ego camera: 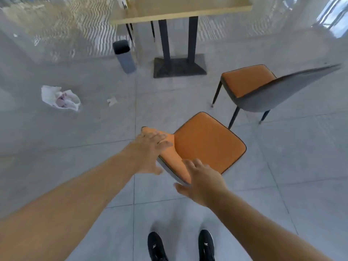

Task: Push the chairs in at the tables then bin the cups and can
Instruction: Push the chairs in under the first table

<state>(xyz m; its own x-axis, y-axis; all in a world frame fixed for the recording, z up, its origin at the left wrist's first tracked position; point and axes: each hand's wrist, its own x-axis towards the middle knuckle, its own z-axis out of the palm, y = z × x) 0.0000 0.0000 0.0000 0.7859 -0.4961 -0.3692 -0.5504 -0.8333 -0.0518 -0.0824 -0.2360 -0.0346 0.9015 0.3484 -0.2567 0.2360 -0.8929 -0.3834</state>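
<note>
Both arms stretch forward and down, bare forearms converging on the near chair (209,142) at centre frame. Left hand (150,149) lies palm-down on the far end of the chair's backrest top, fingers spread flat over the orange padding, thumb hanging off the near side. Right hand (201,181) sits at the near end of the same backrest, fingers splayed over the top edge, thumb splayed out left below it; neither hand is curled closed, and I cannot tell how firmly either presses. The chair stands well apart from the table (180,14), seat pointing right and far. Second chair (263,87) stands right of it, also pulled out, grey back toward the right, seat facing the table base (178,66). Grey bin (123,55) stands upright on the floor just left of the table base. Crumpled white bag (60,98) lies on the tiles at left, a small paper scrap (112,101) near it. Black shoes (180,245) at the near edge, toes pointing far. No cups or can are clear enough to identify.
</note>
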